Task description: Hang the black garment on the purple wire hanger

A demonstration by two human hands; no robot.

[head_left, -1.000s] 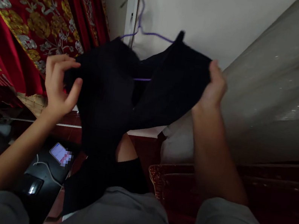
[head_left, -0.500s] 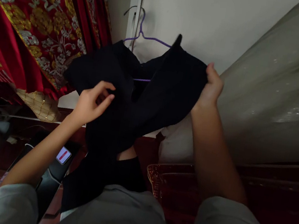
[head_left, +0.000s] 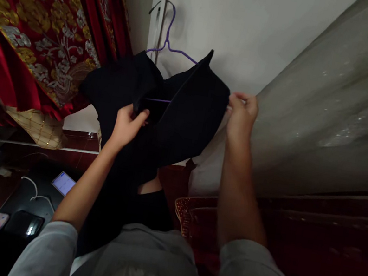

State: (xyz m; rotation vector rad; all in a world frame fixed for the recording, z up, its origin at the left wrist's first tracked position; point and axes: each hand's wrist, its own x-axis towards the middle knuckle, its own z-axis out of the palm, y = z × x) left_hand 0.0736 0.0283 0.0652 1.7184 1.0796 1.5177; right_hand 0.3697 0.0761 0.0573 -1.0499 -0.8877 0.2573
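A dark, nearly black garment (head_left: pixel 193 116) with a deep V neck hangs in front of me on a thin purple hanger (head_left: pixel 169 29). The hanger's bottom bar shows through the neck opening. At that opening, my left hand (head_left: pixel 127 124) is closed on the left front edge, thumb over the cloth and some fingers hidden inside. My right hand (head_left: pixel 243 119) pinches the garment's outer edge at the right shoulder. The collar on that side stands up in a point, and the lower part of the cloth blends into dark clothing below.
Red embroidered cloth (head_left: pixel 44 25) hangs at the left. A pale, sparkly plastic-like cover (head_left: pixel 300 120) fills the right, above dark red furniture (head_left: pixel 293 241). Down at the left, a lit phone (head_left: pixel 63 183) and a white cable (head_left: pixel 34 188) lie on a dark surface.
My left hand has moved right to the neck edge and closed on it. My right hand has come inward and down, still at the shoulder edge. The neck opening looks wider.
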